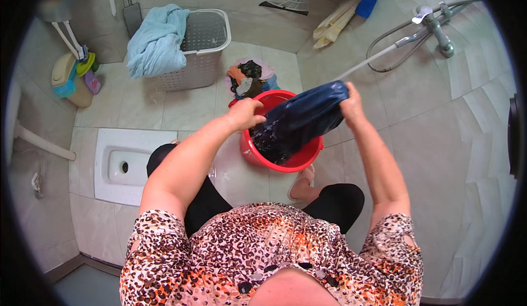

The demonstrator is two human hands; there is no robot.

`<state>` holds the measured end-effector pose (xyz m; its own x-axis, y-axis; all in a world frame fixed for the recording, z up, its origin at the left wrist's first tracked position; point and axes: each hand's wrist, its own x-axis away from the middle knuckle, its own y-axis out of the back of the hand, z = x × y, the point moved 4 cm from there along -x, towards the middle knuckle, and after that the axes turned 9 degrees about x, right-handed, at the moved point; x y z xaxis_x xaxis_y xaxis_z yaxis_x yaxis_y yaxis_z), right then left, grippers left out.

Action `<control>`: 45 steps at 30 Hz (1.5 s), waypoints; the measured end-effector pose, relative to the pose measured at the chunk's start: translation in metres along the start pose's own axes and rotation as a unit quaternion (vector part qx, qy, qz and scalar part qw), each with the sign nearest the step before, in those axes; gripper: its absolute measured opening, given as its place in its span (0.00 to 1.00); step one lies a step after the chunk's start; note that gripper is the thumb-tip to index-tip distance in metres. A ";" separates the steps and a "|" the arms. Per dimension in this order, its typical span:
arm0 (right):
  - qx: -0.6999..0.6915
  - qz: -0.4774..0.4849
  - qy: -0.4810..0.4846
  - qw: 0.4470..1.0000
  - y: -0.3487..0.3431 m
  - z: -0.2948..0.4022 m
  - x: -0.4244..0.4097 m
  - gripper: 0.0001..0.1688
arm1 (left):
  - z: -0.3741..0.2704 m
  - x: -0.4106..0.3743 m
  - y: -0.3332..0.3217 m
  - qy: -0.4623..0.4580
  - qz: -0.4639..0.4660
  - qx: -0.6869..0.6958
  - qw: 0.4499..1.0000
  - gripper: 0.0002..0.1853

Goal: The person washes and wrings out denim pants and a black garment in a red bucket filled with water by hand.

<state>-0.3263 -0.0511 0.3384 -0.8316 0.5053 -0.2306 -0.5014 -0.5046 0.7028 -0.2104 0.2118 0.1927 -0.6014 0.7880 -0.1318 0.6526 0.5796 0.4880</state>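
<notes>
Wet dark blue fabric, apparently a garment [306, 106], stretches up out of a red plastic bucket [249, 151] on the tiled floor. My right hand [352, 104] grips its raised upper end, to the right of the bucket. The lower part hangs into the bucket, where some of it is hidden. At the bucket's left rim, my left hand [247, 114] has thumb and fingers apart, with nothing visible between them. A pale straight streak, apparently water, runs from the shower fitting [407, 38] down towards the garment's raised end.
Behind the bucket lies a pile of clothes [251, 77]. A grey laundry basket [193, 69] carries a light blue cloth [158, 42]. A white squat toilet [123, 166] is set in the floor at left. Beyond it stands a beige bin [68, 75]. A mixer tap [438, 34] is on the right wall.
</notes>
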 end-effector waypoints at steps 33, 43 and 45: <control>0.332 0.271 -0.046 0.903 -0.158 -0.111 0.047 0.38 | -0.005 -0.010 0.012 -0.026 0.006 -0.059 0.998 0.19; 0.317 0.105 0.119 0.935 0.003 0.068 0.011 0.34 | -0.052 -0.028 0.010 -0.079 -0.053 0.109 0.989 0.52; 0.328 0.122 0.106 0.931 -0.002 0.086 0.019 0.35 | -0.060 -0.031 0.002 -0.114 -0.036 0.143 0.982 0.61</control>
<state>-0.3207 0.0192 0.3907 -0.9651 0.2463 -0.0887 -0.0951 -0.0143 0.9954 -0.2183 0.1764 0.2491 -0.5528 0.7502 -0.3629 0.7347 0.6442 0.2127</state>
